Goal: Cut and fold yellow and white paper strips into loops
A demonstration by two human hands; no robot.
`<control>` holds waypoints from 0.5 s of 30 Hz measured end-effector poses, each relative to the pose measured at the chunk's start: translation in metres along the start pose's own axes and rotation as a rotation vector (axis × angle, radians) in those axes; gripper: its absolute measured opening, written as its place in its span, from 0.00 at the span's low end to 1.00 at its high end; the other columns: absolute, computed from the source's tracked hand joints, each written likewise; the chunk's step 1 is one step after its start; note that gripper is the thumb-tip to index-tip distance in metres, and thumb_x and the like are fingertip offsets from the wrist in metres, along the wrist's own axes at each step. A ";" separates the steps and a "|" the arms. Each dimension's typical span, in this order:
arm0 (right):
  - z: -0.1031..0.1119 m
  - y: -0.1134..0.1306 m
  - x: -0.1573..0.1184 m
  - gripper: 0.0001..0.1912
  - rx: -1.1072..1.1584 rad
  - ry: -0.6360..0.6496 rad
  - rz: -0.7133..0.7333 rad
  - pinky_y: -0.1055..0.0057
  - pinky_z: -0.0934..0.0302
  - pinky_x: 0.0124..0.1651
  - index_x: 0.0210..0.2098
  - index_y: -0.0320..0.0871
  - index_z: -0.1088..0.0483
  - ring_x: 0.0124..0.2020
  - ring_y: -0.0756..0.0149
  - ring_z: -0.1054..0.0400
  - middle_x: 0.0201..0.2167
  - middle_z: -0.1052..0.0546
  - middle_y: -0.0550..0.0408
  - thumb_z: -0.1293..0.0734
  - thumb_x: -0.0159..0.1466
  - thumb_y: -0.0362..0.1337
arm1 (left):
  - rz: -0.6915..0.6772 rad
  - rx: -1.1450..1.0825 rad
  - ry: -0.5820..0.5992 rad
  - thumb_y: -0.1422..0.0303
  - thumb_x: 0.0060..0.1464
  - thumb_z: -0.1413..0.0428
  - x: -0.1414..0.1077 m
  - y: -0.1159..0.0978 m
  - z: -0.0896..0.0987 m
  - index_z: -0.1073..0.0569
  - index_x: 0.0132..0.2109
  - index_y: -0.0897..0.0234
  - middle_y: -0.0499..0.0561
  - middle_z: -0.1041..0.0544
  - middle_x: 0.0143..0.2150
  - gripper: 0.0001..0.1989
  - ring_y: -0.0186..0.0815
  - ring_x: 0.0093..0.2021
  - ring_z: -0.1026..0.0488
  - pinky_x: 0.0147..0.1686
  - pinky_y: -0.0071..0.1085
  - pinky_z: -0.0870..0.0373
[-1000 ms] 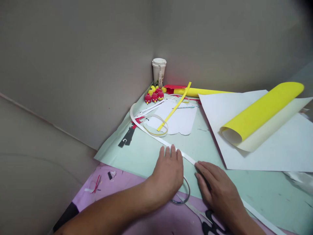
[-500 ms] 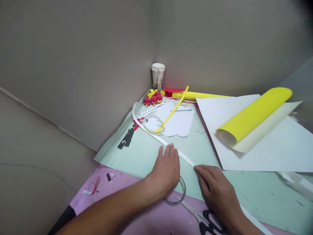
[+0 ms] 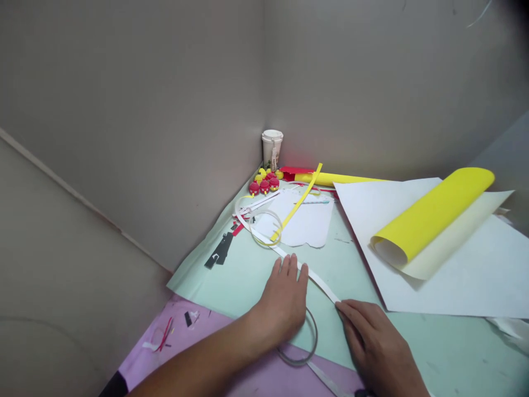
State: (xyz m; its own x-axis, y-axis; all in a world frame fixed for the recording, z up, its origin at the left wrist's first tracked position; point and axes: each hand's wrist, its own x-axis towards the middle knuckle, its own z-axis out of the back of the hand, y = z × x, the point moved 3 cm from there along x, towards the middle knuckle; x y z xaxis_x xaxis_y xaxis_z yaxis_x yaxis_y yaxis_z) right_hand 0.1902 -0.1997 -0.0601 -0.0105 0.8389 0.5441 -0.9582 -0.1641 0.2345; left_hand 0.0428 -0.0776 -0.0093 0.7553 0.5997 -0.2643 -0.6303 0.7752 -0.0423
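Note:
A long white paper strip [image 3: 322,285] runs diagonally over the pale green sheet, its far end curling near the small red and yellow rolled pieces [image 3: 264,186]. My left hand [image 3: 285,300] lies flat across the strip, fingers stretched out. To its right, my right hand [image 3: 374,344] pinches the strip between thumb and fingers. The strip lifts into a slight bend between the two hands. A grey ring-shaped coil [image 3: 316,336] lies beside my left wrist, partly hidden by it. Scissors [image 3: 324,379] lie at the bottom edge, mostly out of view.
A pale coil [image 3: 281,226] and yellow strip [image 3: 303,199] lie on white paper. Black scraps [image 3: 221,251] are to the left. A lidded cup [image 3: 272,149] stands in the corner. On the right, a yellow paper roll [image 3: 438,215] rests on a large white sheet [image 3: 467,286].
The view has tilted up, so everything sits lower in the picture. The white strip has shifted slightly toward the pale coil and bows more between my hands. My left fingers are spread a little wider.

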 end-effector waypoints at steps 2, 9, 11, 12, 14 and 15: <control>0.000 0.000 0.000 0.12 0.001 -0.004 0.010 0.63 0.31 0.44 0.49 0.42 0.29 0.41 0.60 0.30 0.41 0.24 0.48 0.40 0.68 0.34 | -0.009 -0.003 0.016 0.71 0.58 0.51 0.000 0.000 0.001 0.51 0.70 0.76 0.73 0.57 0.70 0.35 0.57 0.70 0.58 0.66 0.52 0.57; 0.001 0.002 0.002 0.11 0.015 0.000 -0.013 0.63 0.32 0.45 0.48 0.41 0.29 0.41 0.60 0.30 0.40 0.24 0.48 0.40 0.68 0.34 | -0.172 -0.087 -0.023 0.72 0.61 0.57 -0.008 -0.007 0.008 0.46 0.68 0.79 0.69 0.53 0.71 0.29 0.52 0.71 0.56 0.67 0.48 0.58; 0.002 0.003 0.003 0.11 0.020 0.001 -0.012 0.63 0.32 0.45 0.48 0.41 0.29 0.40 0.60 0.30 0.40 0.24 0.48 0.39 0.68 0.33 | -0.244 -0.108 -0.040 0.71 0.62 0.57 -0.011 -0.012 0.007 0.45 0.67 0.79 0.68 0.51 0.70 0.29 0.50 0.71 0.55 0.68 0.47 0.58; 0.002 0.003 0.003 0.11 0.021 0.000 -0.010 0.63 0.32 0.45 0.48 0.41 0.29 0.40 0.60 0.30 0.40 0.24 0.48 0.39 0.68 0.33 | -0.260 -0.107 -0.035 0.71 0.62 0.57 -0.012 -0.014 0.006 0.45 0.67 0.80 0.68 0.51 0.70 0.29 0.50 0.71 0.54 0.67 0.47 0.57; 0.003 0.003 0.003 0.11 0.019 -0.003 -0.007 0.63 0.32 0.45 0.47 0.41 0.29 0.40 0.60 0.30 0.40 0.24 0.48 0.39 0.68 0.32 | -0.258 -0.094 -0.017 0.71 0.62 0.58 -0.013 -0.016 0.004 0.45 0.67 0.80 0.69 0.50 0.70 0.29 0.50 0.70 0.53 0.67 0.47 0.56; 0.003 0.003 0.003 0.11 0.018 -0.003 -0.009 0.63 0.32 0.45 0.47 0.41 0.29 0.40 0.60 0.30 0.40 0.24 0.48 0.39 0.68 0.32 | -0.248 -0.086 -0.007 0.71 0.62 0.59 -0.012 -0.017 0.003 0.46 0.67 0.80 0.69 0.50 0.70 0.28 0.50 0.70 0.53 0.67 0.47 0.56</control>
State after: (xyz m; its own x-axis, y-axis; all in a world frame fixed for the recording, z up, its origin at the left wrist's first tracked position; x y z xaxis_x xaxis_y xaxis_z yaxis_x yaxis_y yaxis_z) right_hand 0.1880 -0.1989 -0.0557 -0.0013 0.8386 0.5447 -0.9530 -0.1660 0.2533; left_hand 0.0445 -0.0973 -0.0024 0.8897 0.3952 -0.2287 -0.4385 0.8791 -0.1870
